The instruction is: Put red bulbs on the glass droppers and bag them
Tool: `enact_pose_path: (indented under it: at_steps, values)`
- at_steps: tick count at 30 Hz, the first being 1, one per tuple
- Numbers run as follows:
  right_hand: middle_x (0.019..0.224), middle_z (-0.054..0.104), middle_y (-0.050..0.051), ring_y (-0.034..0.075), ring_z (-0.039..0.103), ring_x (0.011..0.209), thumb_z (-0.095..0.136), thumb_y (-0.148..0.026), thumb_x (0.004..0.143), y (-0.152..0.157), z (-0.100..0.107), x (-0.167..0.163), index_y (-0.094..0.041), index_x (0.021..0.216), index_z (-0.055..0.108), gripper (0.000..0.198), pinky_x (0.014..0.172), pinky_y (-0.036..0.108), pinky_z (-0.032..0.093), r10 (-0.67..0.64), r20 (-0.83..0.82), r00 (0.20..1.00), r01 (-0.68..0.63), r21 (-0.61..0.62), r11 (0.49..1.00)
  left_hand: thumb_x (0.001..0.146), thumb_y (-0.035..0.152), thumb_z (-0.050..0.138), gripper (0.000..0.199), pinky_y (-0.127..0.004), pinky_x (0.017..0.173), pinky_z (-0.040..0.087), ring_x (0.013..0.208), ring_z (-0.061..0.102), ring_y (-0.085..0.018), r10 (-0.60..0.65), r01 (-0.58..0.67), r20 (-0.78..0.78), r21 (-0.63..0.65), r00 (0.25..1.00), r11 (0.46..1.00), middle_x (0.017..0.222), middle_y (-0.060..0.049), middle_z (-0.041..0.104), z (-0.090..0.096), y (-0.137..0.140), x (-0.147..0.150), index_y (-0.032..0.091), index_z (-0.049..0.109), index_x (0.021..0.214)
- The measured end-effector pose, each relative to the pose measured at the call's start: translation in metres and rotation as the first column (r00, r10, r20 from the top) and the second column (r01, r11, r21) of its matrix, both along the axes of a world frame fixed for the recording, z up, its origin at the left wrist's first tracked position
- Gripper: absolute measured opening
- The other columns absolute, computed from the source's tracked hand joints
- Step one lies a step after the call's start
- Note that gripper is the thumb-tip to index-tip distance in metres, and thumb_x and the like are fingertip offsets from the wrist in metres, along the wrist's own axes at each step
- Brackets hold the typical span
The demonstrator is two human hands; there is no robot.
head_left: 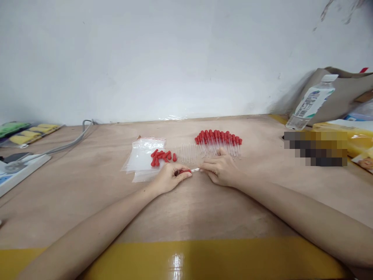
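Between finger and thumb, my left hand is closed on a red rubber dropper bulb. My right hand pinches a clear glass dropper tube, whose left end meets the bulb's mouth; how deep it sits inside I cannot tell. Just beyond my hands lies a row of bare glass tubes. Several loose red bulbs rest on clear zip bags behind my left hand. Past my right hand, droppers with red bulbs fitted lie side by side in a fan.
A plastic bottle leans against a grey bag at the back right, near yellow packaging. To the left are a power strip with a grey cable and yellow and green packets. Yellow tape runs along the table's front edge.
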State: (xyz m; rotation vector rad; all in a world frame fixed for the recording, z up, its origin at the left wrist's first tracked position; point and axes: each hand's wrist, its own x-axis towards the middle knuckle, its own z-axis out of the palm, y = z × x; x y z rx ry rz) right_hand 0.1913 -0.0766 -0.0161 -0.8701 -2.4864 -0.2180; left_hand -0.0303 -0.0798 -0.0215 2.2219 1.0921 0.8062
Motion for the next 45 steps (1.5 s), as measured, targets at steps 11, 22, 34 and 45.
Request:
enact_pose_path:
  at_steps: [11, 22, 34, 45]
  values:
    - [0.073, 0.062, 0.000, 0.012, 0.048, 0.063, 0.037, -0.023, 0.090, 0.002, -0.005, -0.004, -0.017, 0.081, 0.059, 0.025, 0.068, 0.029, 0.022, -0.018, -0.088, 0.996, 0.005, -0.140, 0.990, 0.077, 0.035, 0.061, 0.023, -0.026, 0.061, 0.050, 0.067, 0.063, -0.016, 0.080, -0.082, 0.074, 0.027, 0.994, 0.996, 0.080, -0.005, 0.070, -0.004, 0.003, -0.001, 0.016, 0.068, 0.087]
    - [0.060, 0.057, 0.001, 0.011, 0.041, 0.055, 0.035, -0.024, 0.090, -0.008, -0.005, -0.018, -0.016, 0.067, 0.056, 0.032, 0.065, 0.029, 0.023, -0.049, -0.084, 0.995, 0.035, -0.158, 0.987, 0.073, 0.028, 0.065, 0.020, -0.028, 0.068, 0.055, 0.074, 0.066, -0.018, 0.006, -0.005, 0.207, -0.003, 0.978, 1.000, 0.083, -0.006, 0.070, -0.008, -0.002, 0.001, 0.013, 0.067, 0.086]
    - [0.076, 0.064, 0.003, 0.014, 0.054, 0.068, 0.040, -0.020, 0.087, -0.012, 0.027, -0.020, -0.018, 0.077, 0.057, 0.020, 0.067, 0.027, 0.034, -0.119, 0.050, 0.992, 0.129, -0.412, 0.902, 0.080, 0.028, 0.058, 0.022, -0.030, 0.077, 0.050, 0.085, 0.061, -0.017, 0.022, -0.010, -0.026, 0.394, 0.999, 0.919, 0.092, -0.007, 0.066, 0.004, 0.000, -0.007, 0.016, 0.063, 0.098]
    - [0.059, 0.061, 0.002, 0.015, 0.057, 0.059, 0.050, -0.034, 0.075, 0.052, 0.033, 0.007, -0.018, 0.054, 0.057, 0.027, 0.054, 0.025, 0.040, -0.715, -0.202, 0.669, 0.473, -0.626, 0.620, 0.079, 0.024, 0.057, 0.018, -0.040, 0.087, 0.042, 0.096, 0.052, -0.022, 0.229, -0.126, -0.168, 0.471, 0.959, 0.873, 0.099, -0.008, 0.057, -0.003, 0.014, -0.023, 0.017, 0.064, 0.093]
